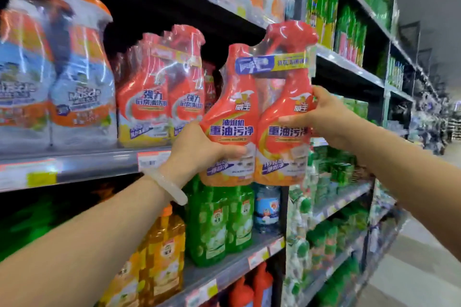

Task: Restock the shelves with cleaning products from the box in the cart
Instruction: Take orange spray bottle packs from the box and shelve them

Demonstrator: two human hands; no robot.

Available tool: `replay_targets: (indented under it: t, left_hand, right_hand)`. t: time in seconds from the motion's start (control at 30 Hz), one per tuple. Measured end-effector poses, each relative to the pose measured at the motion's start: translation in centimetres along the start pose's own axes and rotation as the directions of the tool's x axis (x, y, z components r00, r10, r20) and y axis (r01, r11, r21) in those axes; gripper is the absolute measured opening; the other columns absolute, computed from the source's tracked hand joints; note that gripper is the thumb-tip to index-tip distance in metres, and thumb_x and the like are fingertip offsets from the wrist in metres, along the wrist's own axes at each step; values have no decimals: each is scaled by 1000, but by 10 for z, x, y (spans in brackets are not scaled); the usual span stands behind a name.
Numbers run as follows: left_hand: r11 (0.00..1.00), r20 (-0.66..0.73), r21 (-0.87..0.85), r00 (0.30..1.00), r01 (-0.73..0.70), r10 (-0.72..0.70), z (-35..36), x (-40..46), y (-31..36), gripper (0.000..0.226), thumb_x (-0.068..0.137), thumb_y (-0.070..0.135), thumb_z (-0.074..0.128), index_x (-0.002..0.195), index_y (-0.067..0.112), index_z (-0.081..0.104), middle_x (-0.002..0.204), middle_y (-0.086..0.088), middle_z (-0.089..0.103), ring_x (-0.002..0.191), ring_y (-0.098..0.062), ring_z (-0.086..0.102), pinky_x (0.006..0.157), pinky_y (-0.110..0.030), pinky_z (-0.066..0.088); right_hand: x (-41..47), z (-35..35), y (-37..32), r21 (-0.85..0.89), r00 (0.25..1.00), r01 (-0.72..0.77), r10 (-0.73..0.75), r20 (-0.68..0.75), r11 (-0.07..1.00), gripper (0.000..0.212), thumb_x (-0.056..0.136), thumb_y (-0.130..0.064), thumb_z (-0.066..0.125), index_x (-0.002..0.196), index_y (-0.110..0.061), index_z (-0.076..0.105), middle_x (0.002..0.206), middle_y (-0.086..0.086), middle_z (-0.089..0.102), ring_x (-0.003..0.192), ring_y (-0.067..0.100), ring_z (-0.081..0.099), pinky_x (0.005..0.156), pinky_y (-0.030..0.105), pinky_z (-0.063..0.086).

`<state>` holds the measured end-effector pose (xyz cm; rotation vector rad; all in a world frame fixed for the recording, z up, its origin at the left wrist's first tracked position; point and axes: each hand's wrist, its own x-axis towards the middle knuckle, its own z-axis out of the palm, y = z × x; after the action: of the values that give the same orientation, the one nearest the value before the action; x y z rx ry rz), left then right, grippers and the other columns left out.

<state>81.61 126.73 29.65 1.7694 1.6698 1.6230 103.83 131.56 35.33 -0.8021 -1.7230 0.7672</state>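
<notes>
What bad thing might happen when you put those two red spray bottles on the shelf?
The twin pack is held in the air by both hands, left hand low, right hand on its side; its shiny wrap could slip. The spot beside the red packs on the shelf looks tight, so pushing in might knock them. If dropped, it could hit the green bottles below.
</notes>
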Motion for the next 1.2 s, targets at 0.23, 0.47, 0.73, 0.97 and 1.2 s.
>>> replay_targets:
  t: [0.23, 0.47, 0.73, 0.97, 1.2]
  left_hand:
    - [1000, -256, 30, 967, 7, 1, 39, 88, -2, 91, 27, 60, 88, 105, 22, 63, 92, 8, 72, 85, -12, 70, 82, -39, 57]
    - [937, -542, 348, 816, -3, 203, 59, 115, -2, 85, 52, 52, 86, 117, 13, 47, 115, -3, 62, 107, -24, 59, 92, -39, 47]
    - [819, -635, 508, 758, 267, 147, 80, 133, -5, 72, 67, 53, 77, 113, 5, 48, 113, -12, 60, 107, -34, 57, 82, -39, 43]
    - [755, -658, 555, 740, 349, 142, 76, 136, -6, 71, 61, 58, 77, 108, 10, 57, 100, -5, 67, 95, -27, 63, 79, -39, 49]
    - [711, -631, 590, 768, 383, 109, 81, 142, 0, 64, 70, 49, 76, 110, 6, 50, 101, -3, 60, 92, -19, 56, 73, -32, 40]
  right_hand:
    - [111, -15, 25, 49, 978, 201, -203, 50, 978, 52, 63, 2, 81, 99, -19, 50, 88, 0, 67, 78, 13, 69, 66, 31, 59]
    - [198, -5, 63, 154, 935, 293, -316, 161, 944, 62, 67, 1, 80, 115, -13, 44, 100, 5, 65, 87, 16, 68, 73, 27, 58]
    - [257, 8, 86, 171, 873, 292, -336, 355, 941, 67, 66, -2, 82, 119, -15, 42, 102, 3, 64, 93, 16, 66, 77, 27, 57]
    - [262, 22, 64, -171, 867, 336, -233, 441, 926, 67, 71, -17, 82, 123, 1, 45, 115, 9, 56, 105, 23, 56, 84, 30, 45]
    - [261, 34, 61, -348, 883, 370, -210, 421, 861, 59, 74, -17, 78, 123, 3, 52, 125, 23, 56, 115, 38, 57, 80, 38, 49]
